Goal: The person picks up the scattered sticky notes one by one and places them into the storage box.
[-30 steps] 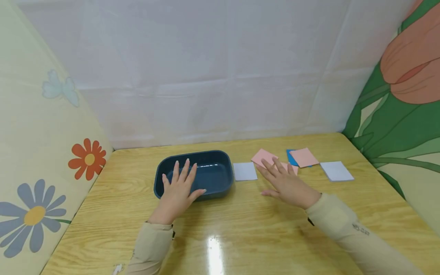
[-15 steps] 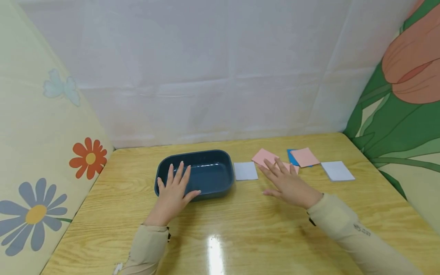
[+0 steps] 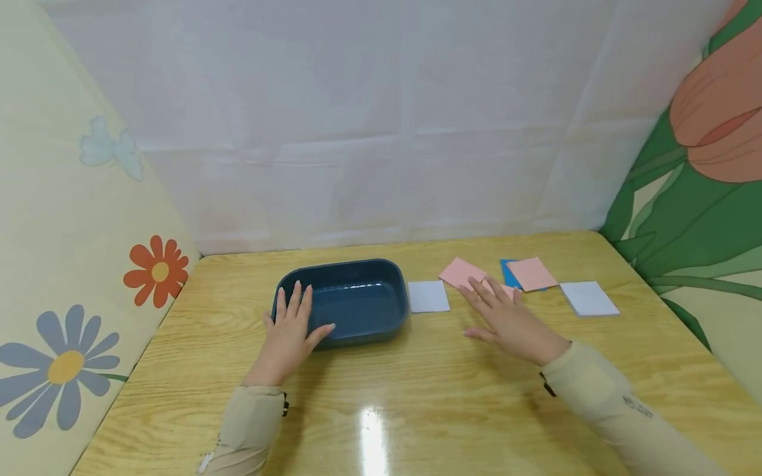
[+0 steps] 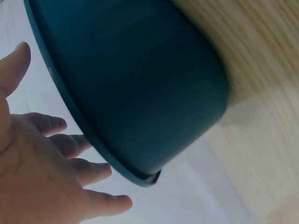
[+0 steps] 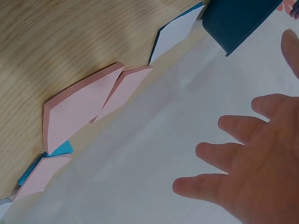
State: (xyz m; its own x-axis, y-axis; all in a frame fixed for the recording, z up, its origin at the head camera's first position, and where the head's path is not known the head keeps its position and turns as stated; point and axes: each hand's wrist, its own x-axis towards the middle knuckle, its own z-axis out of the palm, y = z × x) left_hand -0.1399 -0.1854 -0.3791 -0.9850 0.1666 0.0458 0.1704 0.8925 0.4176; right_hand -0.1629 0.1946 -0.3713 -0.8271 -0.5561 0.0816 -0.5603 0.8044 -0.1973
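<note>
A dark blue rectangular basin [image 3: 357,311] with rounded corners stands on the table, its visible inside bare. My left hand [image 3: 286,344] hovers over its near left corner with fingers spread; in the left wrist view the fingertips come close to the basin's rim [image 4: 70,107], and contact cannot be told. My right hand [image 3: 514,327] hangs palm down, fingers straight, above the pink square pads [image 3: 461,272] in the middle. Part of one pink pad is hidden behind its fingers. The right wrist view shows that hand [image 5: 252,158] apart from the pink pads [image 5: 84,107], holding nothing.
A white square pad [image 3: 429,297] lies just right of the basin. Farther right, another pink pad [image 3: 532,274] overlaps a blue one [image 3: 508,274], beside a second white pad [image 3: 589,298]. A white cloth [image 3: 357,132] hangs behind the wooden table [image 3: 428,410].
My left hand has shifted left over the basin, toward its left corner. The right hand stays nearly still over the pink pads. The whole view has drifted slightly.
</note>
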